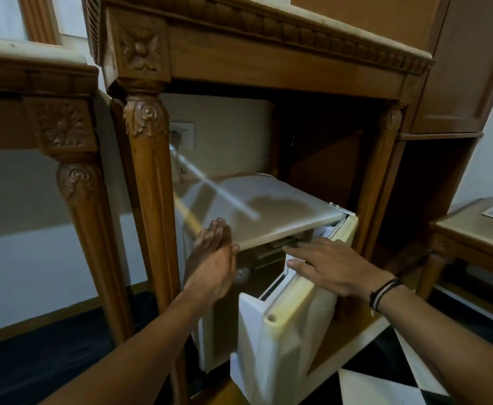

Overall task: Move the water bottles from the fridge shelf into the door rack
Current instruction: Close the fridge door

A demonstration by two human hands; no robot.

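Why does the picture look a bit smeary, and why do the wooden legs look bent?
Head view: the left hand and the cord over the fridge top are smeared by motion blur; the wide lens bows the carved table leg; the room is dim, so the fridge inside behind the door is dark, with a soft shadow on the fridge top.

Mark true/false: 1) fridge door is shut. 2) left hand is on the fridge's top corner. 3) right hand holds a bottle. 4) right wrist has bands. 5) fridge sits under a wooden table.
1) False. The fridge door is partly open.
2) True. The left hand lies flat against the top front corner of the fridge.
3) False. The right hand rests on the door's top edge; no bottle is visible.
4) True. Dark bands circle the right wrist.
5) True. The fridge sits under the carved wooden table.
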